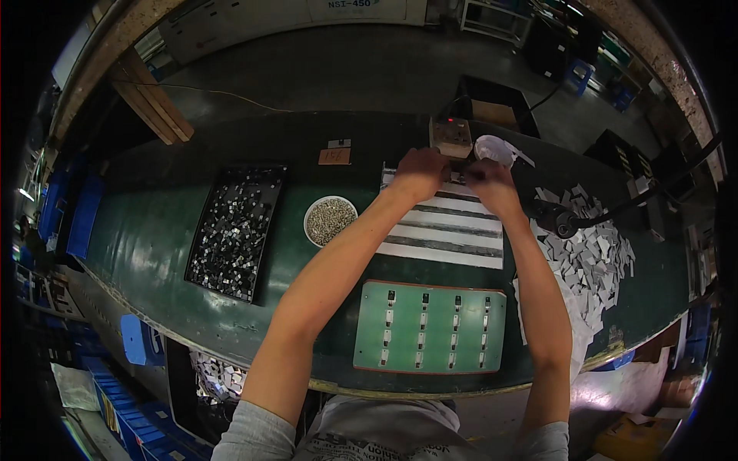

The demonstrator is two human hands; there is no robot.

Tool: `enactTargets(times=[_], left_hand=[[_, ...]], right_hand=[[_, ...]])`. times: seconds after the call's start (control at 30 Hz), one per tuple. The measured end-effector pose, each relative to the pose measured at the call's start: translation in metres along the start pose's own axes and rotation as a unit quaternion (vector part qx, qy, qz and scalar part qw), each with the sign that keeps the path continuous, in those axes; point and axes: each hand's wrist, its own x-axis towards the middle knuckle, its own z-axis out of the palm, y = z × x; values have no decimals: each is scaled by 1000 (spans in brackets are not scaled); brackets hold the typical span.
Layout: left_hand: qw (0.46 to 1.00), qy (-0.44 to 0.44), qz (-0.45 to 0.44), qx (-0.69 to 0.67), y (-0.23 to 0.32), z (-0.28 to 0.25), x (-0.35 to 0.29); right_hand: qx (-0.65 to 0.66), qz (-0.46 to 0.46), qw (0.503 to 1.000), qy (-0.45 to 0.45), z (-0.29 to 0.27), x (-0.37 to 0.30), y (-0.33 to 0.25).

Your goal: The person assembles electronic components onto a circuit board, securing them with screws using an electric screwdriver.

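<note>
Both my arms stretch over the table to the far end of a white sheet with dark stripes (446, 227). My left hand (420, 174) is closed at the sheet's upper part, its fingertips drawn together. Close beside it on the right, my right hand (492, 184) is closed too, fingers pinched. What either holds is too small and dark to make out. A small box with a red light (450, 137) stands just beyond the hands. A white cup (493, 149) sits behind my right hand. Nearer me lies a green board (401, 332) carrying rows of small metal-and-black parts.
Left of my left forearm stands a round bowl of small metal pieces (330, 220). Further left is a black tray (197, 261) of small dark parts. Grey flat pieces (588, 261) are heaped right of my right arm, near a black jointed arm (607, 221). An orange card (334, 157) lies farther back.
</note>
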Motion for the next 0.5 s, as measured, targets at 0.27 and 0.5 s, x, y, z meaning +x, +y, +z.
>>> enactTargets(times=[0.27,0.5], left_hand=[[987,9,12,-159,32,-59,-84],[984,-10,12,-177,61,-106,-200]], right_hand=[[118,35,991,-55,-28,-61,-51],[139,1,977,-161,-41,-151,-123]])
